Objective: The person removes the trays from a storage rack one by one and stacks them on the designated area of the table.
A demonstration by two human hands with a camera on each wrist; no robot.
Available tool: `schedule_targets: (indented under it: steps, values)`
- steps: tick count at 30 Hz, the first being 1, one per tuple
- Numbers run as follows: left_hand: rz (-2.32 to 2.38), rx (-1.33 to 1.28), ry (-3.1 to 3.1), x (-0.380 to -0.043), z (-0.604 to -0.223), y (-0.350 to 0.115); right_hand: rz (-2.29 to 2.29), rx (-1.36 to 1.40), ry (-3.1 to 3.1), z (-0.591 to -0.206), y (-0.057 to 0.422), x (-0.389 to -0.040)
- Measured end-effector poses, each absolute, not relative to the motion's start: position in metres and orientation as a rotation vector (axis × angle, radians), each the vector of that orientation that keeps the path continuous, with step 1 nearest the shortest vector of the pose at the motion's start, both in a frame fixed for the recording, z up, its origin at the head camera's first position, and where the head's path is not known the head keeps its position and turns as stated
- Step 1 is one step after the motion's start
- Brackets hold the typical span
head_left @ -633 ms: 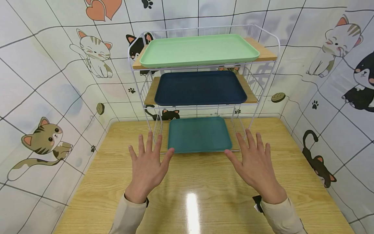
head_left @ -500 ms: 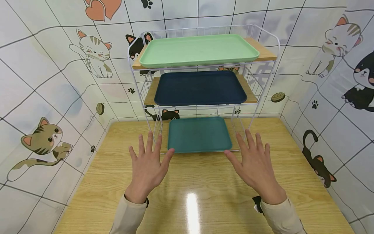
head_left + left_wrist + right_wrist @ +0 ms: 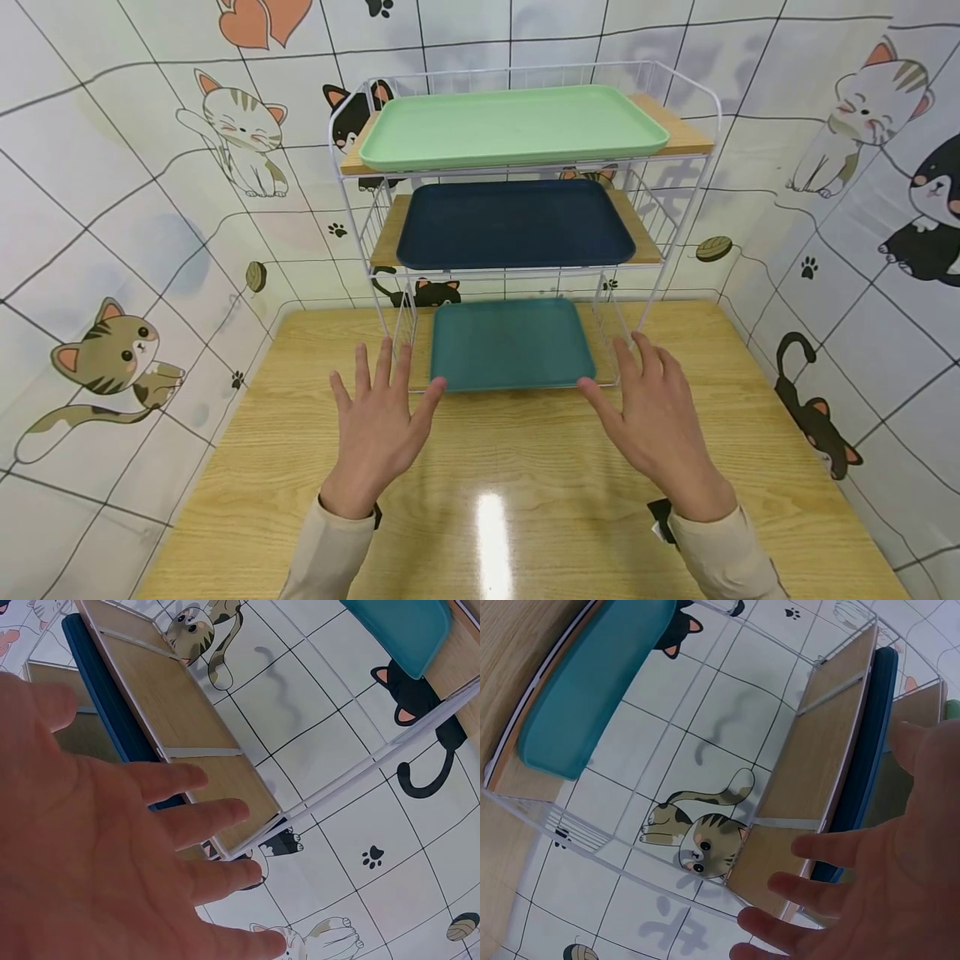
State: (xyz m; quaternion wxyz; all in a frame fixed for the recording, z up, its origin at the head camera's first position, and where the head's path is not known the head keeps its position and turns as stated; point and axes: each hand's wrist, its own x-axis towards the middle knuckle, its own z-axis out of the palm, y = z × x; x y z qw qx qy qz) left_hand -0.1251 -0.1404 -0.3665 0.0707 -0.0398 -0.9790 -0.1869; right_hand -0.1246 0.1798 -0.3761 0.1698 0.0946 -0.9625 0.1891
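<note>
My left hand [image 3: 378, 433] is held out with fingers spread, in front of the lower left of a white wire rack [image 3: 697, 179]. Opposite it my right hand [image 3: 660, 425] reaches out by the rack's lower right, its fingers closer together. Neither hand holds anything. The rack has three wooden shelves, each bearing a tray: a light green tray [image 3: 513, 127] on top, a dark navy tray [image 3: 515, 225] in the middle, a teal tray [image 3: 513, 345] at the bottom. Both wrist views show a palm with the shelf undersides and the teal tray [image 3: 592, 682] beyond.
The rack stands at the back of a wooden table [image 3: 487, 458], against a wall [image 3: 465, 33] printed with cats and grid lines. Similar side walls [image 3: 90, 250] enclose the table left and right. A bright light reflection lies on the tabletop.
The fingers of my right hand have drawn closer together and bent slightly. My left hand stays almost in place; the trays and rack have not moved, though the head view has shifted slightly.
</note>
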Motion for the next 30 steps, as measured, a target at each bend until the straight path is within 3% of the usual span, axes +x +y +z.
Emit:
schedule_targets:
  steps: [30]
  values:
    - [-1.211,-0.027,-2.499,-0.177,-0.343,-0.169,1.011,0.306,-2.485,-0.297,0.185,-0.142]
